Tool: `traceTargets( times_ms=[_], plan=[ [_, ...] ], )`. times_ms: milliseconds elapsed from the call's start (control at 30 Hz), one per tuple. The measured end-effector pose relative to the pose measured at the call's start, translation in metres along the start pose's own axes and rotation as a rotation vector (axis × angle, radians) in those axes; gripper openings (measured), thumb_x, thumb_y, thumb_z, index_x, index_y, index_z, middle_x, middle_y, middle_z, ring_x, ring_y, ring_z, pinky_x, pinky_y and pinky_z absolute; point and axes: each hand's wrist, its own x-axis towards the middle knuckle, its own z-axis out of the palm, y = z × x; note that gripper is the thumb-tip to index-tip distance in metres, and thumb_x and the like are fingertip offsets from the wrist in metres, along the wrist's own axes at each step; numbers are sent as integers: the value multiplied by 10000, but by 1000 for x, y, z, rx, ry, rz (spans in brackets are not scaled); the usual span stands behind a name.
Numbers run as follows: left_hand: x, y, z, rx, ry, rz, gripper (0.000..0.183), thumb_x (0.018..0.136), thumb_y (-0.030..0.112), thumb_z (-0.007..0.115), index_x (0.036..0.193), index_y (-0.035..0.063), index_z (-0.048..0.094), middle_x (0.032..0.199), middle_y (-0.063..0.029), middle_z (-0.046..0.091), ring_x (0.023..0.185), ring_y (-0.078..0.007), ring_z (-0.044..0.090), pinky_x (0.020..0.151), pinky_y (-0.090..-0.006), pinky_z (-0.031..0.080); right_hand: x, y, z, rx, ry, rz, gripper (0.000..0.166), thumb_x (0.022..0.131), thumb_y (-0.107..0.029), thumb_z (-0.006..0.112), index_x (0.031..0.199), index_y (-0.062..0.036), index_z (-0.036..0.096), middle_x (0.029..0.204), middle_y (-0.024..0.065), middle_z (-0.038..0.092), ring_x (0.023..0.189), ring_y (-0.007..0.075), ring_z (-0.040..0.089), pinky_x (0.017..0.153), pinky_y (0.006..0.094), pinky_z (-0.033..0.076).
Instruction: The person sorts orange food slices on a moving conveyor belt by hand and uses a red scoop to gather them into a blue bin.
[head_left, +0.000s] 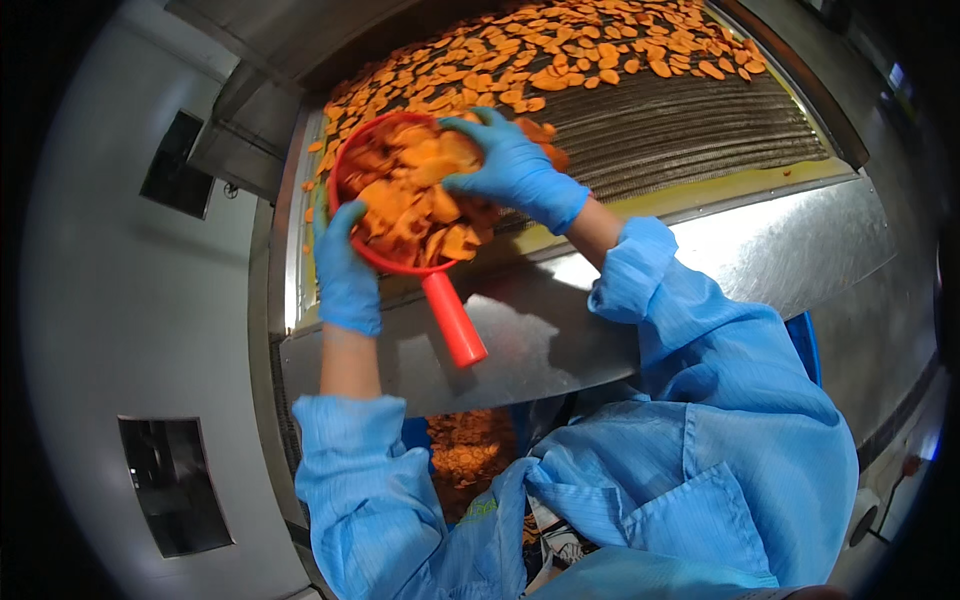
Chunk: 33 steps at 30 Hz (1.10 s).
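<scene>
A red plastic dipper (358, 251) with a straight round handle (455, 321) is heaped with thin orange slices (420, 161), perhaps sweet potato. My left hand (345, 259), in a blue glove, grips its left rim, thumb on the near side. The gloved right hand (510, 169) lies over the right side of the heap, fingers and thumb spread around slices. It hides the rim there, so whether it also holds the rim cannot be told. More slices (544, 142) show just beyond this hand. The dipper is above the near left part of a ridged mesh conveyor belt (690, 120).
Orange slices (517, 60) cover the belt's far part. A sheet-metal ledge (787, 232) runs along its near edge. Below, a blue container (416, 435) holds more slices (472, 450). A metal housing (255, 127) and a pale wall (142, 315) stand at left.
</scene>
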Motion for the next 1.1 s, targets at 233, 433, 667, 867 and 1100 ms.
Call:
traceTargets(
  times_ms=[233,433,667,867,1100],
  plan=[
    [73,-81,117,808,-93,429,826,611,112,787,1342,35,411,1197,-199,547,1014,-285,589,875,-357,494,-16,110,-53,281,81,309,619,711,-17,696,1292,-142,521,1275,135,471,1082,236,547,892,305,483],
    [46,-98,189,1334,-176,724,928,542,341,766,1381,284,376,1203,-229,405,1094,-392,413,901,-503,360,-35,146,-74,498,167,541,656,704,12,699,1313,-12,456,1172,115,575,1022,196,584,821,275,514],
    [26,-105,192,1420,-316,1279,852,572,353,723,1365,318,413,1263,-192,391,1145,-360,367,938,-496,263,-35,123,-82,883,192,528,366,848,-11,575,1210,-21,525,1094,63,618,991,148,589,819,279,493],
    [31,-117,174,1395,-380,1162,912,567,412,758,1385,294,373,1235,-208,387,1138,-384,375,941,-520,293,-48,134,-79,929,144,640,385,804,-108,671,1161,-12,561,1050,65,631,948,161,605,804,287,498],
    [53,-97,161,1328,-359,968,1029,554,372,775,1443,289,263,1184,-192,400,1097,-353,424,924,-488,344,-44,136,-82,636,67,713,399,704,-45,675,1085,15,573,946,84,628,790,171,604,693,279,489]
  ],
)
